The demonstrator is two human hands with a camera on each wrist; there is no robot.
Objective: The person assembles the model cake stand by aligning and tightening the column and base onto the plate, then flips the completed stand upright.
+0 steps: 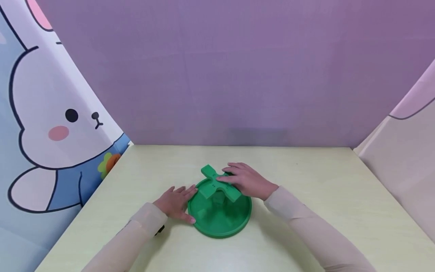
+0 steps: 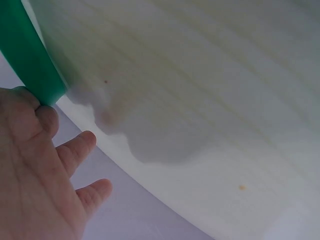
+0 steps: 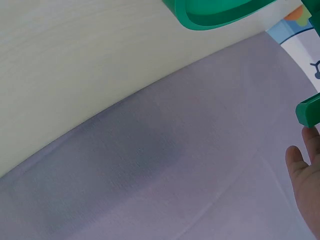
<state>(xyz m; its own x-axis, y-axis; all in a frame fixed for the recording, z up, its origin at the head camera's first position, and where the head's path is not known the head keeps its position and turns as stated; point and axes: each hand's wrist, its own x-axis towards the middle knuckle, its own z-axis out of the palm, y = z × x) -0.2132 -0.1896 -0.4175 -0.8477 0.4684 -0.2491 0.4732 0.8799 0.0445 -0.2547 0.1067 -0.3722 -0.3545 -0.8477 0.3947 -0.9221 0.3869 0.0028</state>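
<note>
A round green base [image 1: 220, 226] with a raised rim stands on the table. Above its middle sits a green cross-shaped piece [image 1: 217, 184] with four flat arms and small markings, on a central stem. My left hand [image 1: 175, 204] lies spread at the base's left rim, thumb and fingertips against it; the left wrist view shows the fingers near the green rim [image 2: 42, 70]. From the right, my right hand [image 1: 246, 180] pinches one arm of the cross, thumb on top and the other fingers at its far side. In the right wrist view, fingertips meet a green arm end [image 3: 309, 111].
The pale wood-grain table [image 1: 306, 211] extends around the base and ends at a purple backdrop [image 1: 238, 75]. A curtain with a cartoon rabbit [image 1: 51, 113] borders the left side, and a pale panel [image 1: 408, 151] the right. A small black item [image 1: 159, 229] shows beside the left sleeve.
</note>
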